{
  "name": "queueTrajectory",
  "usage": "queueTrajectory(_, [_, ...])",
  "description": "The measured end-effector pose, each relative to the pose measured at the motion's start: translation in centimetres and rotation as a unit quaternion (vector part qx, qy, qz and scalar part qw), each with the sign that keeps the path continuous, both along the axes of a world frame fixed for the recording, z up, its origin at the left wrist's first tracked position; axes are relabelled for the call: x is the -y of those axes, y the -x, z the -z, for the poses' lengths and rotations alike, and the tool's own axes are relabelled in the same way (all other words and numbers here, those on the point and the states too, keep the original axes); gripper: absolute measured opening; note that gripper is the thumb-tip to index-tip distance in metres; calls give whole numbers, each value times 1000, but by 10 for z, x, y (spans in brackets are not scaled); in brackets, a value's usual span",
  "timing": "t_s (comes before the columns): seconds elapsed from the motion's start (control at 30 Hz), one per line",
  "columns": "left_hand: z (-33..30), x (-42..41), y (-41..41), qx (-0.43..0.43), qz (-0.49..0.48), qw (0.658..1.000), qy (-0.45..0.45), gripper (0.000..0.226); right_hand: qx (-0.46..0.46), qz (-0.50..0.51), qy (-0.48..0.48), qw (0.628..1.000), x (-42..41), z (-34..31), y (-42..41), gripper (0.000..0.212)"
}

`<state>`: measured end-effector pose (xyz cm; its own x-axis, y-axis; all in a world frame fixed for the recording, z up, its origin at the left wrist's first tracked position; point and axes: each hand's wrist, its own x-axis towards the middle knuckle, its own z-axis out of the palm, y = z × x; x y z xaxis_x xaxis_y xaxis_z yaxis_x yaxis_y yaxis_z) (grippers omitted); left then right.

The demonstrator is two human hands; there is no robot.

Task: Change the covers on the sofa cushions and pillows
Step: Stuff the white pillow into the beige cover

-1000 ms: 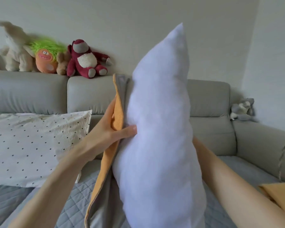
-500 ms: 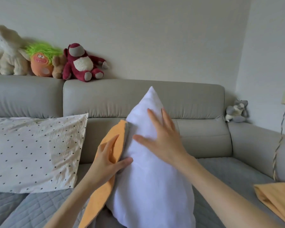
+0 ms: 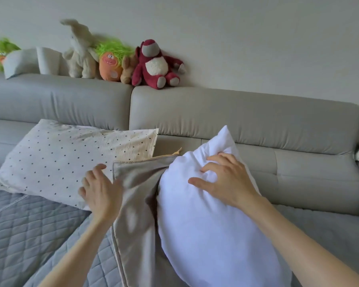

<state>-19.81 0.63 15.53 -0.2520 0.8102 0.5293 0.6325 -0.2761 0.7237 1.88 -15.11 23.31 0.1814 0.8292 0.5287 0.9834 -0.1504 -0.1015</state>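
Right hand [image 3: 229,179] has its fingers [image 3: 211,163] dug into the white pillow insert [image 3: 211,228], left hand [image 3: 101,191] fingers loose and apart just left of the grey cover [image 3: 137,214].

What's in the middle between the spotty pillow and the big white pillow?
The head view shows a loose grey cover with an orange lining lying between the spotty pillow and the white pillow.

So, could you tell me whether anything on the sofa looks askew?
The cream plush rabbit on the sofa back leans sideways against the green-haired toy; the grey cover lies crumpled, mid-change.
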Motion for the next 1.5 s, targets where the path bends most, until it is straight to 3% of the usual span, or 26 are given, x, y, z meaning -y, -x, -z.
queueTrajectory(0.07, [0, 18, -20, -48, 82, 983, -158, 22, 17, -5, 7, 1000, -10, 2, 0, 81])
queueTrajectory(0.1, [4, 26, -31, -61, 159, 970, -175, 15, 24, -9, 10, 1000, -14, 2, -1, 81])
queueTrajectory(0.17, [15, 27, -51, -73, 278, 952, -103, 12, 51, -11, 45, 998, -19, 2, -4, 75])
queueTrajectory(0.2, [23, 20, -58, -90, 292, 949, -71, 14, 71, -7, 64, 995, -20, 3, -9, 69])
queueTrajectory(0.27, [37, 5, -63, -129, 265, 954, -58, 20, 117, 2, 89, 989, -21, 11, -16, 60])
queueTrajectory(0.4, [50, -20, -72, -188, 221, 953, -87, 9, 218, -3, -2, 976, -25, 32, -25, 67])
queueTrajectory(0.5, [47, -32, -85, -101, 230, 967, -31, 20, 261, -11, -14, 965, -33, 41, -18, 56])
queueTrajectory(0.57, [48, -38, -87, -33, 243, 969, 35, 25, 227, -25, -1, 974, -39, 42, -11, 45])
queueTrajectory(0.6, [49, -38, -88, -48, 234, 970, 35, 23, 206, -32, 4, 978, -40, 40, -8, 42])
queueTrajectory(0.67, [55, -37, -85, -103, 187, 977, -17, 14, 164, -42, 39, 985, -46, 35, -2, 55])
queueTrajectory(0.77, [61, -42, -82, -161, 173, 971, -32, 17, 118, -50, 147, 981, -52, 29, 5, 93])
queueTrajectory(0.83, [60, -48, -82, -102, 193, 975, 47, 21, 142, -54, 184, 971, -58, 29, 12, 102])
queueTrajectory(0.87, [59, -52, -79, -27, 217, 970, 110, 21, 162, -59, 194, 966, -61, 30, 17, 102])
queueTrajectory(0.93, [61, -59, -70, 176, 279, 912, 243, 21, 212, -69, 199, 954, -71, 39, 27, 96])
queueTrajectory(1.0, [65, -60, -58, 280, 328, 852, 297, 19, 276, -91, 182, 939, -83, 53, 42, 83])
queueTrajectory(1.2, [62, -40, -14, 350, 368, 817, 273, 19, 392, -179, 118, 895, -122, 89, 89, 17])
queueTrajectory(1.33, [59, -22, 0, 408, 344, 802, 269, 25, 413, -204, 61, 885, -138, 97, 91, 8])
queueTrajectory(1.43, [51, -22, -4, 395, 348, 807, 268, 22, 409, -219, 31, 885, -139, 110, 87, 20])
queueTrajectory(1.5, [41, -26, -5, 397, 345, 805, 275, 32, 398, -243, 37, 884, -131, 114, 85, 23])
